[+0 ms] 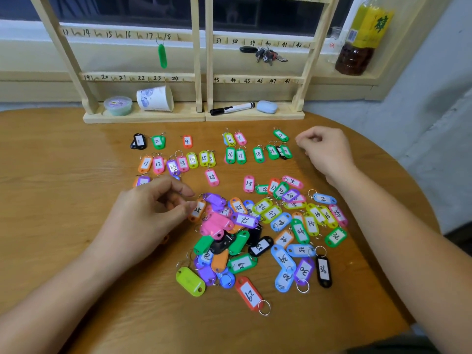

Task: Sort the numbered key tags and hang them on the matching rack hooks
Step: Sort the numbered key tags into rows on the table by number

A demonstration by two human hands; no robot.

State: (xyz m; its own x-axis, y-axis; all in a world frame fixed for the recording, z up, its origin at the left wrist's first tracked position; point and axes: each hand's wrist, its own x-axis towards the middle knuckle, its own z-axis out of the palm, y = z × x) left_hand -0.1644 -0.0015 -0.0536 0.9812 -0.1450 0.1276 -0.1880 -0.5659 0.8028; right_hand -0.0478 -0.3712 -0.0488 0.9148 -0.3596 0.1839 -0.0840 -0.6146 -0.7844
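Observation:
A heap of coloured numbered key tags (258,233) lies on the round wooden table (63,162). Sorted tags (187,159) sit in rows nearer the wooden rack (196,77), whose hooks carry handwritten numbers. One green tag (162,55) hangs near hook 17. My left hand (150,213) pinches an orange tag marked 25 (197,210) at the heap's left edge. My right hand (324,149) hovers right of the sorted rows, fingers curled, holding nothing I can see.
On the rack's base lie a tipped paper cup (155,98), a small lidded tub (118,105), a black marker (232,108) and a blue eraser (267,106). A bunch of keys (268,56) hangs near hook 40. A bottle (362,39) stands on the sill at right.

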